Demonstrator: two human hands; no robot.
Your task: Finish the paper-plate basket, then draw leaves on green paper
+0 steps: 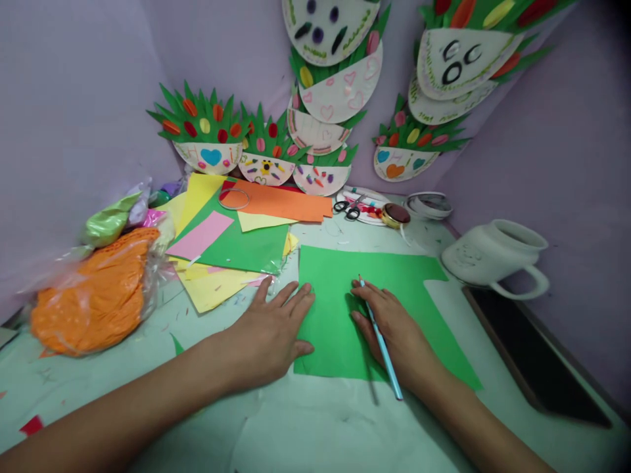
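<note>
A sheet of green paper (pixel 335 328) lies flat in front of me, with a piece cut out of its right side. My left hand (pixel 273 328) rests with fingers spread at the sheet's left edge, its fingertips and thumb on the green. In my right hand (pixel 394 322) is a light blue pencil (pixel 382 341), gripped between fingers and thumb. The pencil's point is up at the far end, over the middle of the sheet, and its blunt end slants back toward me. Whether the point touches the paper I cannot tell.
Coloured sheets (pixel 246 253) are piled at the back left beside an orange bundle (pixel 93 295) in clear plastic. Scissors (pixel 348 209) and a tape roll (pixel 428 205) sit at the back. To the right stand a white mug (pixel 488 253) and a dark tablet (pixel 535 355). Paper-plate crafts (pixel 210 156) hang behind.
</note>
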